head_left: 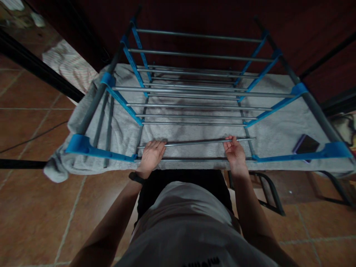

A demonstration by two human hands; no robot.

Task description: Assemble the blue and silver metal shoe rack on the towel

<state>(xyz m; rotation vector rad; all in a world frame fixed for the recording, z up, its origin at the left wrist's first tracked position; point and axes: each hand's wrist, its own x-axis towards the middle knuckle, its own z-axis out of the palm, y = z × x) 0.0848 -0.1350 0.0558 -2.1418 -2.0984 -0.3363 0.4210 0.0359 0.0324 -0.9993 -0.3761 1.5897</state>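
A thin metal rod [194, 142] spans the space between my two hands, low in the near part of a rack frame. My left hand [153, 152] is closed over its left part, palm down. Near its right end, my right hand [234, 149] pinches it with the fingertips. The rack has blue plastic brackets [97, 151], thick grey side tubes [94, 107] and several metal rods across it. Just below my hands another crossbar [194, 160] runs between the two nearest brackets. The held rod's left end lies close to the left inner upright; its right end passes near the right one.
A grey cloth [191, 131] covers the surface under the rack. On its right lies a dark phone [306, 144], partly behind a bracket. A black metal stool or chair frame [271, 193] stands below right. Striped fabric [69, 66] and a thin cable [33, 138] are at left.
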